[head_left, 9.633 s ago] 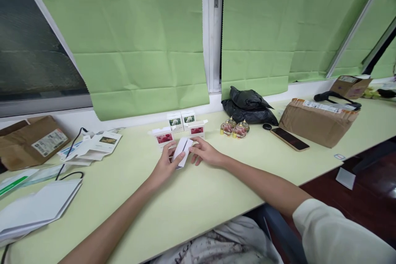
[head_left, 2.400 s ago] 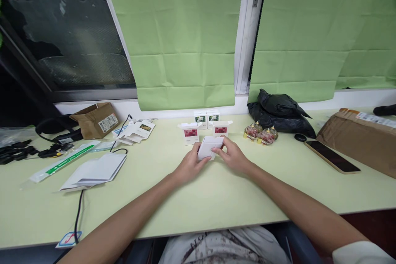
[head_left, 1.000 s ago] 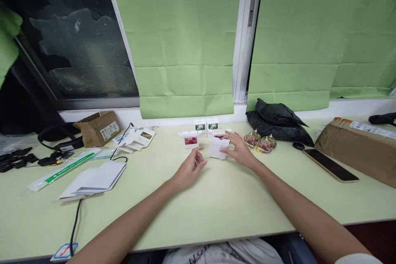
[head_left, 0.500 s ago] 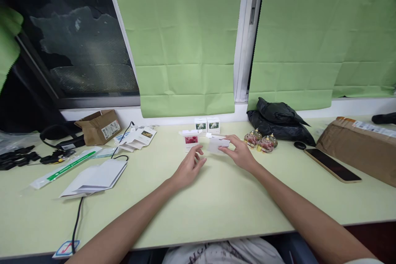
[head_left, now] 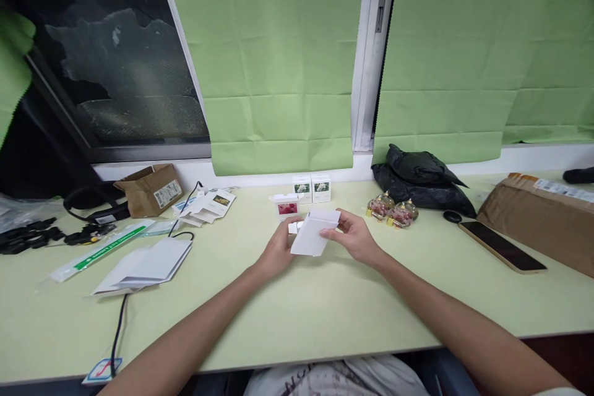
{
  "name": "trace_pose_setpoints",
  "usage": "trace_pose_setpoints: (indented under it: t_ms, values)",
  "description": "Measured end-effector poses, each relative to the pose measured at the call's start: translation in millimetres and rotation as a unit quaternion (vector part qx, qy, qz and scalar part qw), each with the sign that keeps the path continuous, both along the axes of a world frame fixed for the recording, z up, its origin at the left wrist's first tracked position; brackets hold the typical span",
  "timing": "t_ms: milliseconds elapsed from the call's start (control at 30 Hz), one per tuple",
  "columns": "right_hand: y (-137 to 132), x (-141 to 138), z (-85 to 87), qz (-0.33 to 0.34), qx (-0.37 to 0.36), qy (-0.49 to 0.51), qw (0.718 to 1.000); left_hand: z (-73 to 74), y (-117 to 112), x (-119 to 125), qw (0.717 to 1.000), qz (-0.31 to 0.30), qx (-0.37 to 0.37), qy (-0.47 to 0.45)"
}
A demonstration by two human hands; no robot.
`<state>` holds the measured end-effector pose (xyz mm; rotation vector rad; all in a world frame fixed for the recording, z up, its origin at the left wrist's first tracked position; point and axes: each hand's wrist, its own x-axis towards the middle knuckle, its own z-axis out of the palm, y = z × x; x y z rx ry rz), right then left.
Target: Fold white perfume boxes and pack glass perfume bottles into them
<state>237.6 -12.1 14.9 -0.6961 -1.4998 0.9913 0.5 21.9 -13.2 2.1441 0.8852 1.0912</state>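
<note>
A small white cardboard box (head_left: 314, 236) is held tilted above the table, between my two hands. My right hand (head_left: 356, 237) pinches its right side, thumb on the near face and fingers behind. My left hand (head_left: 277, 249) closes on the left side, where a white flap sticks out by the fingers; part of its grip is hidden. Just beyond stands a white box with a pink-red flower picture (head_left: 288, 208), its top flap up. Behind that, two white boxes with white-flower pictures (head_left: 312, 189) stand side by side.
Right of my hands sit pink-and-gold glass ornaments (head_left: 392, 209), before black plastic bags (head_left: 420, 182). A phone (head_left: 502, 247) and a big brown carton (head_left: 538, 219) lie farther right. On the left are flat white cartons (head_left: 145, 265), a cable (head_left: 117, 334) and an open brown box (head_left: 148, 190).
The white box has come nearer and tilted, showing a larger face. My left hand has moved from beside it to a hold on its left side.
</note>
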Motion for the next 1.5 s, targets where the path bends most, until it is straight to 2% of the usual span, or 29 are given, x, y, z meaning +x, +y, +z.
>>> trace_pose_setpoints:
  t_ms: [67, 167, 300, 367, 467, 567, 667, 933, 1067, 1500]
  values:
    - [1, 0, 2.9, -0.007, -0.016, 0.038, 0.999, -0.1, 3, -2, 1.0, 0.012, 0.015, 0.015]
    - [6, 4, 8.4, -0.053, -0.02, 0.103, 0.993, -0.6, 5, -4, 0.997, 0.035, 0.062, 0.04]
    - [11, 10, 13.3, -0.126, 0.029, 0.156, 0.979, -3.3, 7, -6, 0.987, 0.058, 0.127, 0.075]
    - [9, 11, 13.4, -0.165, 0.073, 0.134, 0.974, -5.0, 7, -6, 0.984, 0.067, 0.139, 0.088]
    - [-1, 10, 11.8, -0.211, 0.177, 0.017, 0.961, -7.1, 10, -7, 0.982, 0.075, 0.152, 0.089]
    - [-11, 8, 10.5, -0.196, 0.286, -0.12, 0.93, -8.5, 13, -7, 0.979, 0.071, 0.172, 0.08]
    - [-13, 8, 9.3, -0.178, 0.339, -0.184, 0.905, -8.6, 13, -7, 0.977, 0.068, 0.185, 0.075]
    - [-9, 11, 4.6, -0.123, 0.37, -0.206, 0.897, -6.7, 10, -6, 0.981, 0.069, 0.17, 0.058]
    - [-10, 9, 4.4, -0.124, 0.379, -0.227, 0.888, -7.3, 11, -7, 0.981, 0.067, 0.173, 0.065]
    - [-3, 11, -3.8, -0.127, 0.364, -0.256, 0.886, -2.9, 6, -3, 0.978, 0.027, 0.194, 0.072]
